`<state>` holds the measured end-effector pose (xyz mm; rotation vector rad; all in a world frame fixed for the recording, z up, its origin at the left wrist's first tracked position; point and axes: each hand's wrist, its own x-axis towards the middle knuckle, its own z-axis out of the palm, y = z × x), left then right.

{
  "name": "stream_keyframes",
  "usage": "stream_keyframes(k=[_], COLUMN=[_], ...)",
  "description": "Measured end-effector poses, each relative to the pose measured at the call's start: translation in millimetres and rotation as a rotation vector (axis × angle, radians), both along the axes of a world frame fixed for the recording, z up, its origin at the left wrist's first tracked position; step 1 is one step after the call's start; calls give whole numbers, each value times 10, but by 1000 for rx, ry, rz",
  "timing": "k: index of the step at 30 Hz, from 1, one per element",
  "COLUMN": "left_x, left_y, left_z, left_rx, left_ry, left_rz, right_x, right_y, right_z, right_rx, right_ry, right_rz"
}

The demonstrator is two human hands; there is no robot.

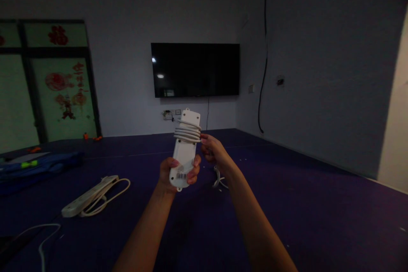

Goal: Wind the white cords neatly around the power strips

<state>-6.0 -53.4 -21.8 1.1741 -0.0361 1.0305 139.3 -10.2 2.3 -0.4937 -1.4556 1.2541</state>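
A white power strip [184, 157] is held up, slightly tilted, with its back showing screws and a barcode label. My left hand [178, 172] grips its lower end, thumb on one side and fingers on the other. Several turns of white power cord [188, 131] wrap around its upper half. At the right edge of these turns is my right hand [214, 149], fingers curled and closed on the cord. A loose length of cord [217, 178] shows beneath that hand, partly hidden by the wrist.
Another power strip [89, 195] with its cord lies on the purple surface [318, 221] at left. Near it are a white cable [41, 242] and blue fabric [41, 168]. Small orange objects [97, 138] sit farther back. A television [196, 70] hangs on the far wall.
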Motion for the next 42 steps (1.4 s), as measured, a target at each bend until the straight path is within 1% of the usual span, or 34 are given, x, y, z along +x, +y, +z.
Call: stream_keyframes(k=[4, 7, 9, 13, 16, 18, 20, 21, 23, 26, 27, 29, 32, 35, 37, 42], left_x=[-40, -25, 15, 121, 144, 104, 27, -17, -100, -165, -167, -149, -96, -49, -32, -34], left_y=[11, 35, 75, 176, 198, 180, 153, 141, 120, 98, 92, 79, 58, 29, 11, -1], left_z=[-45, -102, -160, -269, -266, -218, -152, -117, -50, 39, 64, 99, 117, 116, 118, 134], left_rx=[62, 61, 46, 43, 52, 47, 40, 32, 15, 14, 19, 15, -25, -84, -125, -237], left_ry=[65, 100, 98, 59, 36, 92, 185, 235, 325, 388, 385, 366, 295, 233, 233, 275], left_rz=[-112, -170, -190, -216, -209, -146, -32, 44, 236, 516, 586, 676, 740, 745, 710, 558], right_x=[36, 44, 49, 67, 77, 82, 87, 89, 88, 64, 51, 22, -5, 7, 33, 107], right_y=[21, 16, 6, -3, 5, 9, 4, -4, -26, -63, -73, -85, -85, -68, -52, -16], right_z=[-59, -84, -88, -90, -97, -96, -83, -72, -43, -2, 7, 16, 11, -4, -14, -36], right_rx=[96, 177, 203, 200, 187, 178, 185, 198, 239, 281, 283, 279, 266, 261, 275, 295], right_ry=[3, 18, 20, -23, -30, -4, 24, 30, 11, -38, -43, -29, -10, -29, -38, -61], right_rz=[213, 291, 289, 230, 184, 140, 101, 90, 79, 55, 48, 42, 78, 132, 160, 183])
